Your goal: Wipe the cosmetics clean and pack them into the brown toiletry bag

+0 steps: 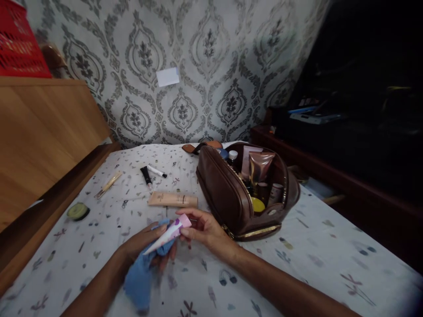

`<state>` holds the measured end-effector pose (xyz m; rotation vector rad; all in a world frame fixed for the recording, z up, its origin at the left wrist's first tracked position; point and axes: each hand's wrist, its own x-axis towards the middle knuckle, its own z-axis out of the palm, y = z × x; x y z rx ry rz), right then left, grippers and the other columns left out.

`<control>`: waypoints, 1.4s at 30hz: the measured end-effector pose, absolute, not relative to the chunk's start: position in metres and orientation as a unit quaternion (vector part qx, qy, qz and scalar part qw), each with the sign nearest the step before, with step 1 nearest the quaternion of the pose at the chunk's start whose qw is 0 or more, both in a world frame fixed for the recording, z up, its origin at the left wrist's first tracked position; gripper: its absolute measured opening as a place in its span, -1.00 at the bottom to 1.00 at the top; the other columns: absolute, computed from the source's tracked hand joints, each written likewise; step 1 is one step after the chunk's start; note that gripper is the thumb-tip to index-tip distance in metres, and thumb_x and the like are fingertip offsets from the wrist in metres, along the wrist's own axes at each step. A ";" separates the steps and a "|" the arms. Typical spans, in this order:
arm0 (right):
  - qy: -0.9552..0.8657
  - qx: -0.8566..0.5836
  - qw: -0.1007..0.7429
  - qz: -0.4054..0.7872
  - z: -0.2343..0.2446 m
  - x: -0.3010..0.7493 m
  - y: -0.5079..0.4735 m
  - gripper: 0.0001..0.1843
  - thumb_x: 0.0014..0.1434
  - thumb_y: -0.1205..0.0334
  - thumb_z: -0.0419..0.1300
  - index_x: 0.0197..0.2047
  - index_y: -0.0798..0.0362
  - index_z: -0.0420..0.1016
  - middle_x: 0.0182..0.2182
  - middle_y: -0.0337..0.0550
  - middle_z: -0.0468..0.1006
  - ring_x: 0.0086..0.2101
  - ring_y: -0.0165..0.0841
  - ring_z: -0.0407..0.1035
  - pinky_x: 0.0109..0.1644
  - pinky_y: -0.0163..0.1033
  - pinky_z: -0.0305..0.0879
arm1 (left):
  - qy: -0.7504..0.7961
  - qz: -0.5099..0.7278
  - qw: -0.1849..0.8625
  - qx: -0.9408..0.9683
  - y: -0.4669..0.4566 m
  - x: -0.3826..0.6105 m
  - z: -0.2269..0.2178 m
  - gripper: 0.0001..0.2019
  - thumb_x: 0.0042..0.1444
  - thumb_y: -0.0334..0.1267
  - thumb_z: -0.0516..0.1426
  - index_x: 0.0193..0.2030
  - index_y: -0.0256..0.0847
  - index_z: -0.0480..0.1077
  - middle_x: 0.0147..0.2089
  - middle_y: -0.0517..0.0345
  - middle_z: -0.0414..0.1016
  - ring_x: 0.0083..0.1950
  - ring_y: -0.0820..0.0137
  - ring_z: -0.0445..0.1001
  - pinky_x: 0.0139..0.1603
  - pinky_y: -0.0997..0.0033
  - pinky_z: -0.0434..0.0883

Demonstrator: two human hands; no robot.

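Observation:
My left hand (147, 240) is closed around a blue cloth (140, 275) and a white and pink squeeze tube (168, 233), the cloth pressed against the tube's underside. At the tube's pink end, the fingers of my right hand (205, 229) pinch it. The cloth's loose end hangs down toward the bedsheet. Just beyond my hands lies a beige tube (172, 200) on its side. To the right, a brown toiletry bag (224, 193) stands unzipped, with a rose-gold tube (260, 167), a white-capped bottle (233, 156) and a yellow lid (257, 205) showing inside.
Farther left on the patterned sheet (109, 246) are a small black tube (145, 176), a white tube with a black end (157, 171), a gold-handled item (108, 184) and a round green container (78, 211). A wooden cabinet (49, 132) borders the left; dark furniture (317, 176) borders the right.

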<state>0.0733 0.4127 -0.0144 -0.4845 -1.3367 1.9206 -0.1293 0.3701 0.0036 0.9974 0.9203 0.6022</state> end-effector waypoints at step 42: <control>-0.727 -0.358 0.506 0.296 0.100 0.191 0.369 -0.66 0.10 0.14 0.41 -0.05 0.01 0.59 -0.29 -0.17 0.65 -0.35 -0.36 0.55 -0.34 -0.34 0.52 | 0.466 0.337 0.310 0.757 0.350 -0.078 0.069 -0.59 0.27 0.00 0.06 -0.54 -0.16 0.21 -0.55 0.33 0.17 -0.54 0.51 0.26 -0.46 0.50 0.28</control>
